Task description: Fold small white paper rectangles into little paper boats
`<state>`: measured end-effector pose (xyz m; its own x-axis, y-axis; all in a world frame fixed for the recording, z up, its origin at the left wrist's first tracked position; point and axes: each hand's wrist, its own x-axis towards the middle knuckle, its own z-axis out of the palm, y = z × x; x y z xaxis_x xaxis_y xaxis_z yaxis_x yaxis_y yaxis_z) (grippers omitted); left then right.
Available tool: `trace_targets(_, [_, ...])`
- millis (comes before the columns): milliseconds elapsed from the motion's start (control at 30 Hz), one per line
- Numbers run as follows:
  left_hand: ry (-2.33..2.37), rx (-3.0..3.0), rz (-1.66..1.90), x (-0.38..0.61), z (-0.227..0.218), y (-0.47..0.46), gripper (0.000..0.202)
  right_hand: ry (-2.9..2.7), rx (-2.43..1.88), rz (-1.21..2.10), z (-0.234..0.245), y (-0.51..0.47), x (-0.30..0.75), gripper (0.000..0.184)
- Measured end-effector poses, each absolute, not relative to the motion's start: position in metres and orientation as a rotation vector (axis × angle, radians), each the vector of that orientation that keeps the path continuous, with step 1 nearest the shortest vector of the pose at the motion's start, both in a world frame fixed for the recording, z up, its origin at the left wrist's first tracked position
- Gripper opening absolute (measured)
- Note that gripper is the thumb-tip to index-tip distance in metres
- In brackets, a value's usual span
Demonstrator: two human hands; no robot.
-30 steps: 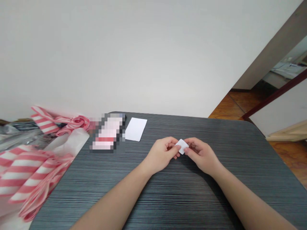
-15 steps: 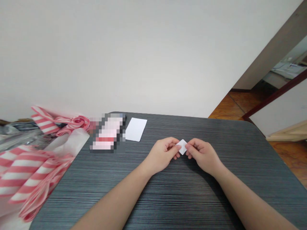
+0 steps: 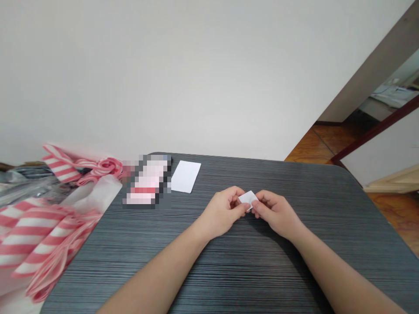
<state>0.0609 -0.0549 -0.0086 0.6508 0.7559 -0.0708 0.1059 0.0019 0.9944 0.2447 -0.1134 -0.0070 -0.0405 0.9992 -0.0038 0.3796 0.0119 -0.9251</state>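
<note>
A small white piece of folded paper (image 3: 248, 197) is held up between both hands, just above the dark table. My left hand (image 3: 224, 211) is closed, its thumb and fingers pinching the paper's left and lower side. From the other side my right hand (image 3: 275, 212) grips it, thumb lying across the front near the lower right corner. The curled fingertips behind the paper are partly hidden. Farther back to the left lies a flat stack or sheet of white paper (image 3: 186, 176), touched by neither hand.
The dark, wood-grained table (image 3: 209, 270) has rounded corners and meets a white wall (image 3: 209, 78). A pixelated phone-like object (image 3: 147, 179) lies at its back left. Red-and-white striped cloth (image 3: 36, 231) is heaped beyond the left edge. Wooden floor (image 3: 304, 141) shows at the right.
The small paper has turned between my fingers, showing a wider upper face instead of a diamond. My left thumb has slid lower along it. Everything else stays where it was.
</note>
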Motion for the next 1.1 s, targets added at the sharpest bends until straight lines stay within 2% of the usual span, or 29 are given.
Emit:
trace_targets(700, [0.762, 1.509, 0.508, 0.060, -0.002, -0.056, 0.022, -1.637, -1.465, 1.028, -0.006, -0.115, 0.245, 0.024])
trace_targets(867, [0.808, 1.574, 0.500, 0.059, 0.000, -0.055, 0.029, -1.654, -1.475, 1.000, -0.006, -0.114, 0.247, 0.026])
trace_targets(1100, [0.807, 1.653, 0.481, 0.057, 0.004, -0.055, 0.035, -1.626, -1.415, 0.980, -0.007, -0.114, 0.247, 0.020])
